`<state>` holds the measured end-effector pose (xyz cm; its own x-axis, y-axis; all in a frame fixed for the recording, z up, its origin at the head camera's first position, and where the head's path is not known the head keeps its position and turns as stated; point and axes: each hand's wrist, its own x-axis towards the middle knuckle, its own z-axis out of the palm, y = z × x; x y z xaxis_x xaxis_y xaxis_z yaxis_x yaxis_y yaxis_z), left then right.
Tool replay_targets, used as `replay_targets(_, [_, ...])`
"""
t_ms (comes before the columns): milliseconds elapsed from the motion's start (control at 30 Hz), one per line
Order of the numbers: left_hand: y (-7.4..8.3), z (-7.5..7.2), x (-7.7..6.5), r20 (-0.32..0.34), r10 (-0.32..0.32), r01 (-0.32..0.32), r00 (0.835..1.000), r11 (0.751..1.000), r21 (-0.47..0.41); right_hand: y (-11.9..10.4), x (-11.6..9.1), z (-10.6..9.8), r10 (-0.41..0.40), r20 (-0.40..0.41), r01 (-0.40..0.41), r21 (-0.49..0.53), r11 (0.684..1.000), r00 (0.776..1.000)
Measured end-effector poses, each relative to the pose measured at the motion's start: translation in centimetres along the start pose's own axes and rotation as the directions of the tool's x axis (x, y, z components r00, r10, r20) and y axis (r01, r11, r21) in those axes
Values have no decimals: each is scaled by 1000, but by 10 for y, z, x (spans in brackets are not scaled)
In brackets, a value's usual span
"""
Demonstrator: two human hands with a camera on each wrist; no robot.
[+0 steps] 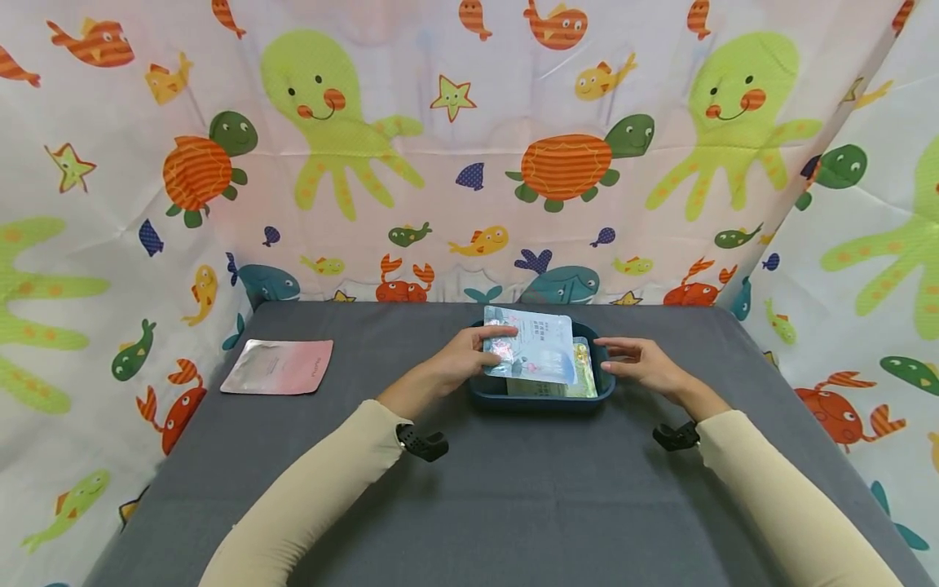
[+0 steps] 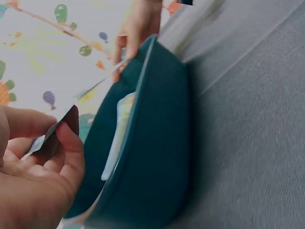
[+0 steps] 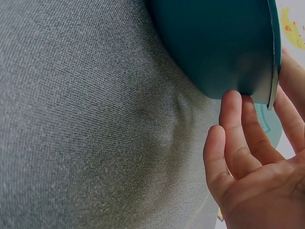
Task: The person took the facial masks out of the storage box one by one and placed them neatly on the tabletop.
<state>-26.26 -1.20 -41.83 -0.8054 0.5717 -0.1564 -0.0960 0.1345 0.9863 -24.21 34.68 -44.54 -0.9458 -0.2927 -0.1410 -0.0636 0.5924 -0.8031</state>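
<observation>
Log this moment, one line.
left hand holds blue packet over bin; right hand at bin rim; green packet in bin; pink packet on table

Bin [image 1: 539,403]: smooth plastic, slight sheen. Blue packet [image 1: 535,346], green packet [image 1: 585,372], pink packet [image 1: 282,367]: glossy, foil-like film. Tablecloth [image 1: 543,497]: matt, woven cloth. Curtain [image 1: 455,155]: smooth, printed cloth.

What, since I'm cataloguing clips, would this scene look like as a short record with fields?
Left hand: pinches light-blue foil packet by its left edge, above the dark teal tub
Right hand: at the tub's right end, fingers loosely extended; contact unclear
In tub: green-gold foil packet, partly hidden
Apart: pink-and-silver foil packet, lying flat, left of the tub
Surface: gray cloth
Backdrop: sea-animal-print fabric
</observation>
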Motion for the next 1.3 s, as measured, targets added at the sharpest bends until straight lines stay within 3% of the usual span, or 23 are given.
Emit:
replay_targets(167, [-2, -22, -18, 5, 18, -17, 1000, 993, -120, 1, 0, 0, 7, 5, -7, 1, 1000, 1000])
replay_targets(300, [-4, -43, -33, -8, 39, -39, 999, 986, -164, 1, -2, -1, 8, 2, -8, 1, 1000, 1000])
replay_targets(667, [-15, -107, -73, -42, 49, -55, 998, 987, -153, 2, -1, -4, -2, 7, 2, 9, 1000, 1000])
replay_targets(967, [-48, -162, -96, -98, -25, 12, 995, 992, -124, -1, -1, -3, 5, 10, -5, 2, 1000, 1000])
replay_targets(1133, [-67, -183, -108, -114, -76, 63, 991, 991, -116, -2, 0, 1, 7, 16, -7, -2, 1000, 1000])
replay_targets(1300, [-78, -196, -112, -129, -86, 77, 988, 994, -72, -3, 0, 0, 13, 12, -13, -6, 1000, 1000])
